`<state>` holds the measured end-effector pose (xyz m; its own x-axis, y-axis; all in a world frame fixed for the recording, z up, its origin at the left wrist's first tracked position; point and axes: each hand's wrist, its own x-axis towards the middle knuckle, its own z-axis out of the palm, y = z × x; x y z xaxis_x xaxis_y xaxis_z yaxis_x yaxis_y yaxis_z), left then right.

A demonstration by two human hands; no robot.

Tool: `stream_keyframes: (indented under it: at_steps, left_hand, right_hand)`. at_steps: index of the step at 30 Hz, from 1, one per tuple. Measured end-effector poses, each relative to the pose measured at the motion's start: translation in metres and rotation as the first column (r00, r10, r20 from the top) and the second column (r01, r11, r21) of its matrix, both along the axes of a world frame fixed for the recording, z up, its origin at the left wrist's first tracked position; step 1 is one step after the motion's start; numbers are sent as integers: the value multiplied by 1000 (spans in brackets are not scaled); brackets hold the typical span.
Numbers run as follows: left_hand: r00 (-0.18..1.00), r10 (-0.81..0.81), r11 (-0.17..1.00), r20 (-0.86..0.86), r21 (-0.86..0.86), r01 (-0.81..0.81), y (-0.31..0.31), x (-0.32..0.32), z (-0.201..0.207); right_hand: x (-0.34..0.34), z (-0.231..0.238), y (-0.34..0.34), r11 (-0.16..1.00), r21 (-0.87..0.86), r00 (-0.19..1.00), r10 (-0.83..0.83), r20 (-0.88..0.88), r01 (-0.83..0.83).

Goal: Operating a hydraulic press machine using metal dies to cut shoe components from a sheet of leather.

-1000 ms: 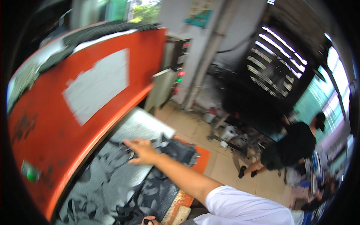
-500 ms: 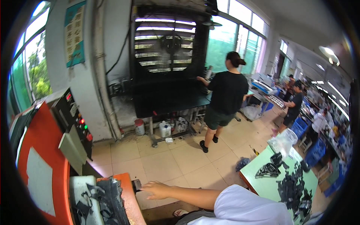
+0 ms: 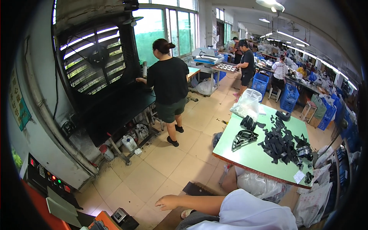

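Note:
My right hand [image 3: 167, 202] hangs in the air at the lower middle, its arm reaching leftward out of a white sleeve. Its fingers are loosely stretched and hold nothing. Left of it is the orange edge of a machine [image 3: 108, 221] with a small dark box [image 3: 120, 216], apart from my fingers. My left hand is out of view. On the green-topped table [image 3: 230, 135] to the right lie a heap of black cut scraps [image 3: 278, 143] and a black openwork triangular piece [image 3: 244, 139].
A control panel [image 3: 50, 176] with lit lamps stands at the lower left. A person in black [image 3: 168, 78] works at a dark bench [image 3: 126, 111] before a fan. A clear plastic bag [image 3: 248, 101] sits on the green table; blue crates [image 3: 260, 83] and other people are farther right.
The view has swung to the right, showing more of the green table. My right hand has come away from the dark piece at the machine's orange edge.

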<state>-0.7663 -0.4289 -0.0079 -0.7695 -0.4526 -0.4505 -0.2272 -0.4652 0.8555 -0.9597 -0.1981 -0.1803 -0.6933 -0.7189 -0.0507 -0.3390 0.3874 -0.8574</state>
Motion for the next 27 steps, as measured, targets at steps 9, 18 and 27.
stream_keyframes:
  at_steps: [9, 18, 27]
  left_hand:
    - [990, 10, 998, 142, -65, 0, -9, 17, -17]
    - [989, 29, 997, 147, -70, -19, -8, 4, -19]
    - [973, -92, 991, 212, -71, 109, 14, -51, -27]
  right_hand:
    - [-1, -6, -2, 998, 40, 999, 44, -24, -43]
    - [-18, 8, -31, 992, 26, 991, 128, -46, -127]
    - [43, -47, -49, 932, -326, 969, 210, 133, -158]
